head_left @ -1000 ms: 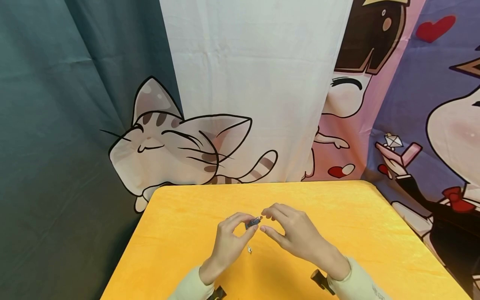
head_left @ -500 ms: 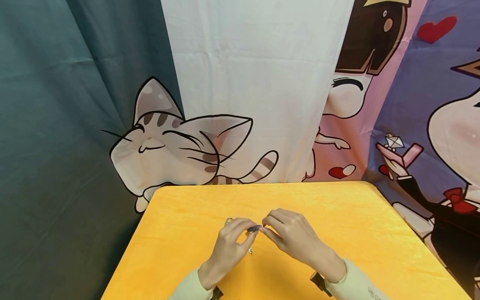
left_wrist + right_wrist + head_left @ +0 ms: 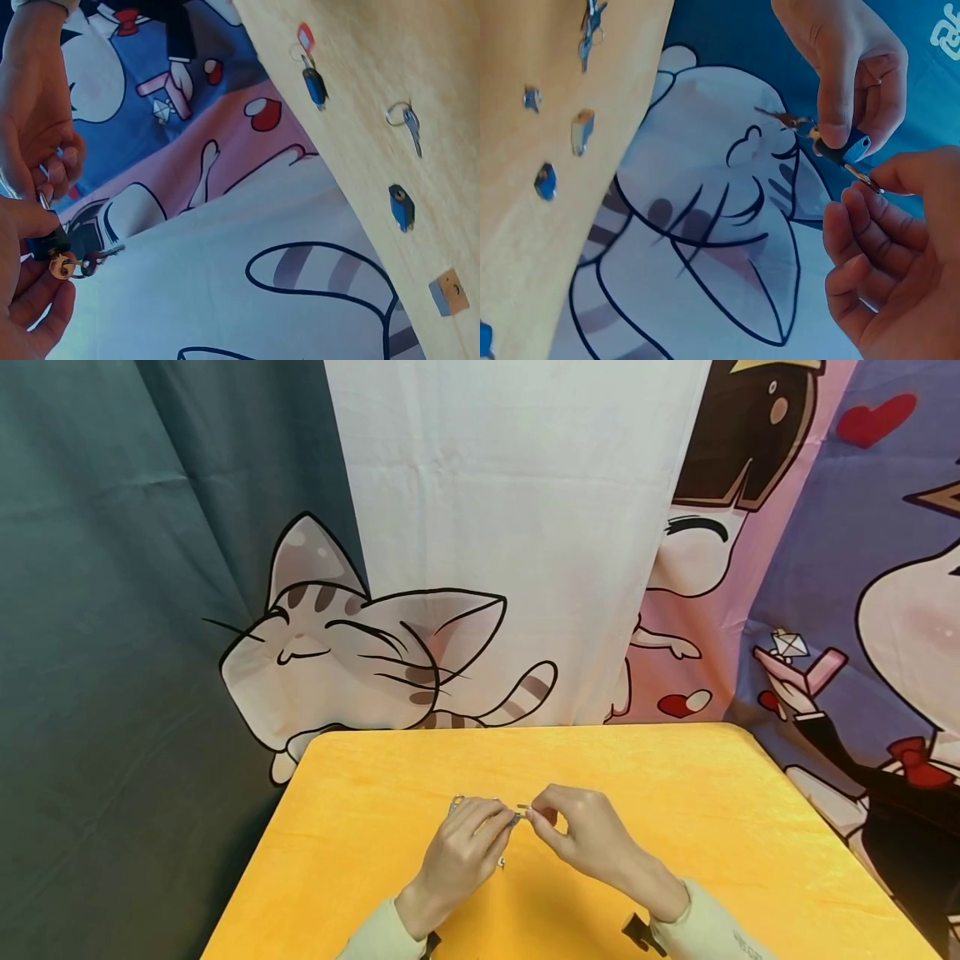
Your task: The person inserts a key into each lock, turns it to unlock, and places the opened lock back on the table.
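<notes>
The dark-blue padlock (image 3: 845, 146) was up in the air btwn the person's L hand (image 3: 461, 847) & R hand (image 3: 588, 831), clear of the yellow worktop (image 3: 660, 793). L fingers had the body gripped, thumb pressed on one face, the others curled behind; R thumb & forefinger were pinching the tip of the shackle (image 3: 861, 177). Long axis ran approx. crosswise from where I stood, one hand to the other; in the R-wrist view it showed as a slant, shackle end lower. So the shackle pointed at the R hand, & the opp. end, w/ its brass part (image 3: 61, 266), pointed away from it. On that side a key ring (image 3: 86, 268) & key (image 3: 112, 250) stuck out. Most of the body was behind the L fingers in the head view, so couldn't see much of it there.

Per the L-wrist view, worktop also had a second blue padlock (image 3: 402, 208), a boxy grey-and-brass lock (image 3: 450, 292), a loose silver key (image 3: 413, 131) on its ring, & another blue lock (image 3: 314, 88) w/ a red tag (image 3: 305, 36).
</notes>
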The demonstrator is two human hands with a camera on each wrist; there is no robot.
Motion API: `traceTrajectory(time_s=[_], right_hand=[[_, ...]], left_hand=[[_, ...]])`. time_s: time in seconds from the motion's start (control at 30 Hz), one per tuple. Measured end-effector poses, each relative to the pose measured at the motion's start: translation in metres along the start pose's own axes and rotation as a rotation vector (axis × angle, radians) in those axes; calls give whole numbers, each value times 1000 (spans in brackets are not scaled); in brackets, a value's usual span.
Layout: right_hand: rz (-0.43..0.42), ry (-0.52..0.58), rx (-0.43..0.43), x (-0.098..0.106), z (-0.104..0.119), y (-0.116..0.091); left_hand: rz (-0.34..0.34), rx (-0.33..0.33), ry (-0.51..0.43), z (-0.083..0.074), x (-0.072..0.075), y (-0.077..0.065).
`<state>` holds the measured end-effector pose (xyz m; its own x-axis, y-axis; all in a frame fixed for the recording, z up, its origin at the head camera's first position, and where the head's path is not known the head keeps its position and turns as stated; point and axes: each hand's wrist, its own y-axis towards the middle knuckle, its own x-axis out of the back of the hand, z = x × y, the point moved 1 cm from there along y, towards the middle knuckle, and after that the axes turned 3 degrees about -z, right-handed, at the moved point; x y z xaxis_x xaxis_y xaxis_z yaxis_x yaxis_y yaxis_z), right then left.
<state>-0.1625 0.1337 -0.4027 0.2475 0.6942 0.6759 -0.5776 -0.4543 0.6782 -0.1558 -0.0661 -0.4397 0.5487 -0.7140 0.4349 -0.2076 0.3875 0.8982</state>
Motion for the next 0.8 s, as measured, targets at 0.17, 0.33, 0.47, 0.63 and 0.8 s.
traceTrajectory(time_s=[0.17,0.33,0.47,0.63,0.8], right_hand=[[86,138,-160,0,-2,-3],[245,402,-414,2,-5,-6],[347,596,-584,4,-8,-6],[406,786,-687,4,-10,-9],[436,913,-739,3,-11,-12]], left_hand=[[-23,-65,22,0,1,1],[-56,-129,56,-1,4,2],[-82,-189,109,-1,5,3],[-103,-239,135,-1,5,3],[-115,-265,141,-1,5,3]])
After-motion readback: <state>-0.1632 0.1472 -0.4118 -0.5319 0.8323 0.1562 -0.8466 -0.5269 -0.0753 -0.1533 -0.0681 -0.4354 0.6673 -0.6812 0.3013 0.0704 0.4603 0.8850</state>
